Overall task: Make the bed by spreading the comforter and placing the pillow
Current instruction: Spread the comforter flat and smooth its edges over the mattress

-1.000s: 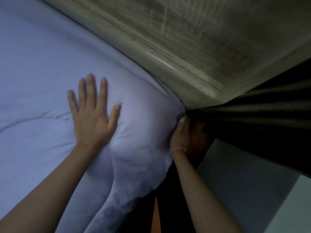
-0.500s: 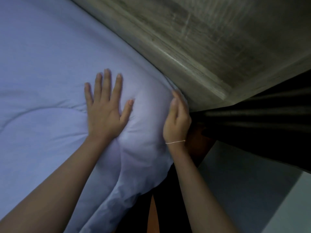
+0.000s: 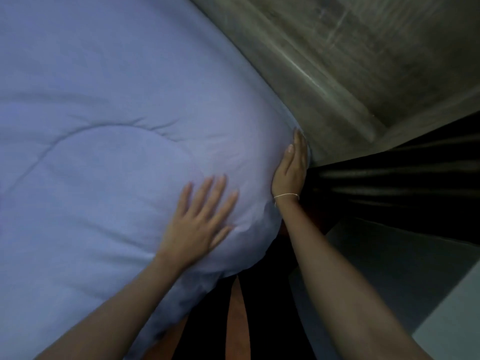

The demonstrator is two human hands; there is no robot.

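A pale blue quilted comforter [image 3: 109, 131] covers the bed and fills the left and middle of the view, puffed up at its near right corner. My left hand [image 3: 202, 224] lies flat on that corner, palm down, fingers spread. My right hand [image 3: 292, 170], with a thin bracelet at the wrist, presses flat against the comforter's right edge, fingers straight and together, tips at the gap beside the wooden frame. Neither hand grips the fabric. No pillow is in view.
A grey wooden headboard or bed frame [image 3: 350, 61] runs diagonally along the comforter's upper right edge. A dark pleated curtain [image 3: 394, 188] hangs to the right. Pale floor [image 3: 402, 276] shows at the lower right, and my dark clothing [image 3: 259, 307] is below the comforter's corner.
My left hand slid back toward me, down onto the comforter's corner. My right hand came up from the corner and now lies flat along the right edge. The view shifted, showing more comforter.
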